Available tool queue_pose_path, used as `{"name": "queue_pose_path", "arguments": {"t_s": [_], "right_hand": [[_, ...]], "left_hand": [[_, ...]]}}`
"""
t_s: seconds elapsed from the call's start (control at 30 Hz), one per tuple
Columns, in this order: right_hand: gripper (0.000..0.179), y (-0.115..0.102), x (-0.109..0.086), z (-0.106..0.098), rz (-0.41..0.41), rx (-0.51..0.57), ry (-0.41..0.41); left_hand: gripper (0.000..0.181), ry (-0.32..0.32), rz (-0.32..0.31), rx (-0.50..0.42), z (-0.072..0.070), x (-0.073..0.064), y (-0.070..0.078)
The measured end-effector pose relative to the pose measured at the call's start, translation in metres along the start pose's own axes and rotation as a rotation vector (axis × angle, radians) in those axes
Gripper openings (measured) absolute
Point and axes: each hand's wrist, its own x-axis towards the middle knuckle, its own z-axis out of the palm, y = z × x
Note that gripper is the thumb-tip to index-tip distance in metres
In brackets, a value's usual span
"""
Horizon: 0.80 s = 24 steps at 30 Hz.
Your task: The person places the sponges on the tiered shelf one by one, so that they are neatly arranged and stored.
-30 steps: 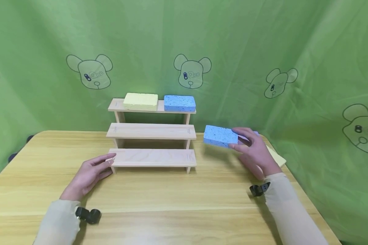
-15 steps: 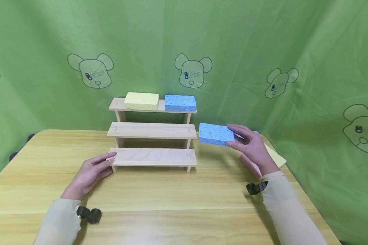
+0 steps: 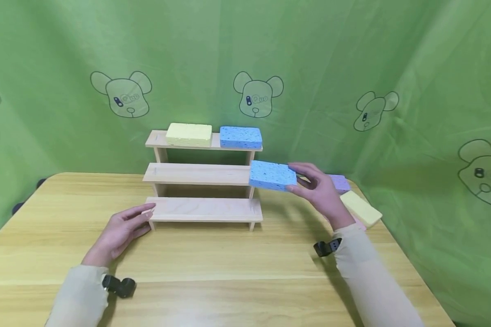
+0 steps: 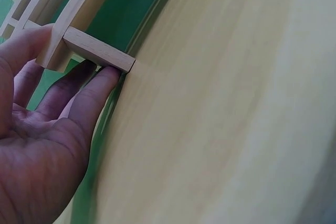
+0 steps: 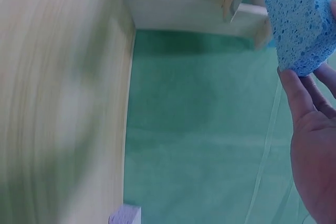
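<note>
A three-tier wooden display shelf [image 3: 196,174] stands on the table. My left hand [image 3: 118,234] holds the left end of its lowest tier; in the left wrist view the thumb lies at the board's edge and other fingers touch the side leg [image 4: 100,50]. My right hand [image 3: 317,190] pinches a blue sponge [image 3: 272,175] by its right end, thumb at the front and fingers behind. Held in the air, this sponge [image 5: 299,22] overlaps the right end of the middle tier in the head view. On the top tier lie a yellow sponge [image 3: 189,135] and another blue sponge [image 3: 240,137].
At the table's right edge lie a purple sponge [image 3: 338,183] and a yellow sponge [image 3: 362,208], with a pink piece [image 3: 359,221] partly hidden under the yellow one. A green curtain [image 3: 311,68] with bear-head outlines hangs behind and beside the wooden table [image 3: 212,281].
My right hand has carried the blue sponge left and slightly up, to the middle tier's right end. The purple sponge shows more now. The left hand stays at the shelf.
</note>
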Motion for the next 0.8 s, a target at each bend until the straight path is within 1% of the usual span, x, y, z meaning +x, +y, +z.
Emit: {"name": "queue_pose_path", "arguments": {"t_s": [0.27, 0.5, 0.8], "right_hand": [[0.054, -0.011, 0.012, 0.022, -0.029, -0.017, -0.038], [0.053, -0.038, 0.015, 0.045, -0.039, -0.038, -0.087], [0.054, -0.048, 0.023, 0.067, -0.035, 0.006, -0.121]], "left_hand": [[0.044, -0.001, -0.005, 0.008, -0.001, 0.001, 0.0], [0.044, -0.005, -0.003, 0.007, 0.0, 0.001, 0.001], [0.044, -0.004, -0.005, 0.011, -0.001, 0.001, 0.001]]}}
